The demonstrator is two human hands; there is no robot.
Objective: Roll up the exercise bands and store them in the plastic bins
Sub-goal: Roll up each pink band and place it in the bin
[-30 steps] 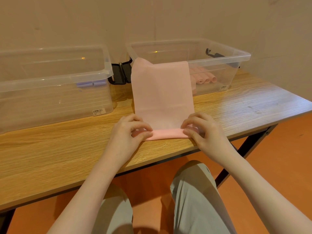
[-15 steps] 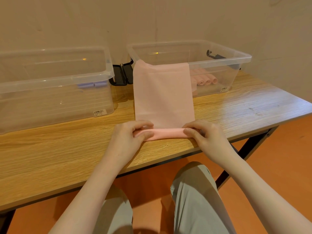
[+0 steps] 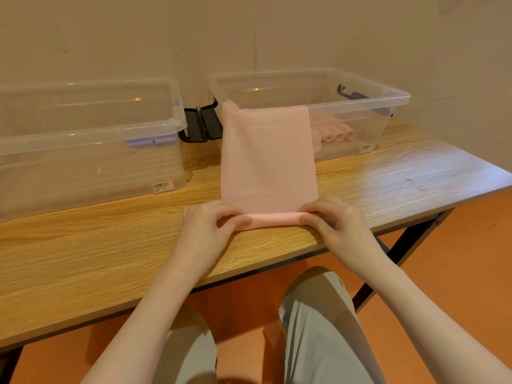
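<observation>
From the head view, a pink exercise band (image 3: 267,159) lay flat on the wooden table (image 3: 83,245), running from the near edge away toward the far right. Its far end was draped up over the front rim of the right clear bin (image 3: 388,99), and its near end was wound into a narrow roll (image 3: 273,218) lying across the table just in front of the person. The left hand (image 3: 206,231) gripped the left end of that roll, fingers curled over the top and thumb underneath. The right hand (image 3: 336,225) held the right end the same way, fingers bent over the roll. Inside the right bin several finished pink rolls (image 3: 336,134) lay side by side near its right front corner. The left clear bin (image 3: 91,134) stood well apart to the left and held lavender rolls (image 3: 151,141) against its right side. Black latches (image 3: 202,124) sat between the two bins.
</observation>
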